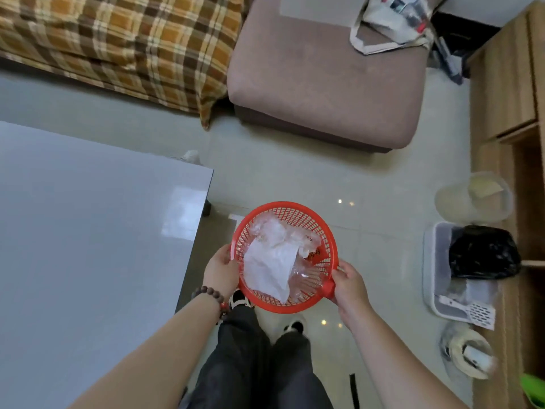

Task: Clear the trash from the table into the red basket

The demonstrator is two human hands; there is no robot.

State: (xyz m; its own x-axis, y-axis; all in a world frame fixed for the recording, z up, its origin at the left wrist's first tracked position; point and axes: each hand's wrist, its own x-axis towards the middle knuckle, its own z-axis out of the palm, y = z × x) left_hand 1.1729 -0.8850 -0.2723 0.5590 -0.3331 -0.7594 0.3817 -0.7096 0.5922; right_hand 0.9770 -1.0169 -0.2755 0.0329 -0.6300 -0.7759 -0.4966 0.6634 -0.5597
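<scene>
The round red basket [298, 212] hangs in the air over the floor, just right of the grey table [88, 231]. Inside it lie a white crumpled paper [269, 265], clear plastic wrap [274, 227] and a small red wrapper [314, 256]. My left hand [221, 271] grips the basket's left rim. My right hand [349, 286] grips the rim at the lower right, at a red tab. The part of the table top in view shows only reflections.
A brown ottoman [324, 81] and a plaid-covered sofa [124, 45] stand beyond. Along the right wall are wooden furniture [507, 84], a clear tub [474, 197], a grey tray [433, 278] with a black bag [483, 252], and a scoop [469, 309]. Pale floor tiles lie between.
</scene>
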